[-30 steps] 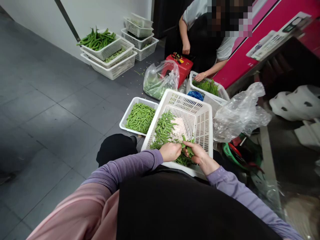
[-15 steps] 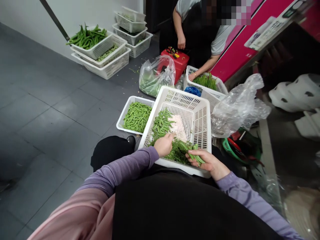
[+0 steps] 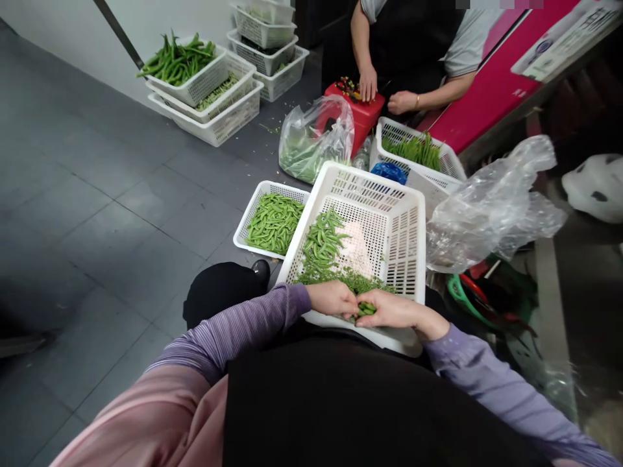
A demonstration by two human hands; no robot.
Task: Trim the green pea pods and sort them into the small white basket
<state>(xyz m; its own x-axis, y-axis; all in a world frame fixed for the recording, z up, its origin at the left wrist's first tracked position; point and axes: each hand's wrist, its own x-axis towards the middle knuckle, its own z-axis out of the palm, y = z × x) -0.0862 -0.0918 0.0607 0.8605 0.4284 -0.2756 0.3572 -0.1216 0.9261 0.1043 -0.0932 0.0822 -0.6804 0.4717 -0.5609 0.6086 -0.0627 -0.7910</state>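
Hands: together, left hand point(image 3: 333, 298) and right hand point(image 3: 389, 308) meeting at the fingertips above the near edge of the large white basket point(image 3: 413, 246).
Right grip: closed round a few green held pods point(image 3: 366, 309).
Left grip: fingers curled in against the right fingertips; whether they pinch a pod, cannot tell.
Pods in basket: loose pile point(image 3: 322, 240) along the left edge.
Scraps: fine green trimmings point(image 3: 363, 280) banked toward the near edge, just beyond the hands.
Outside left edge: small white basket point(image 3: 241, 230) just beside, filled with more pods point(image 3: 275, 224).
Step in hand (judged): fingertip work on the held pods, probably nipping at an end.
Next move calls for (judged): a steady right hold on the bundle and a fine left pinch on one pod.
Writing: pale sign point(image 3: 564, 39) on the pink panel point(image 3: 479, 113), upper right; characters present, too blurred to read. No brand legible.
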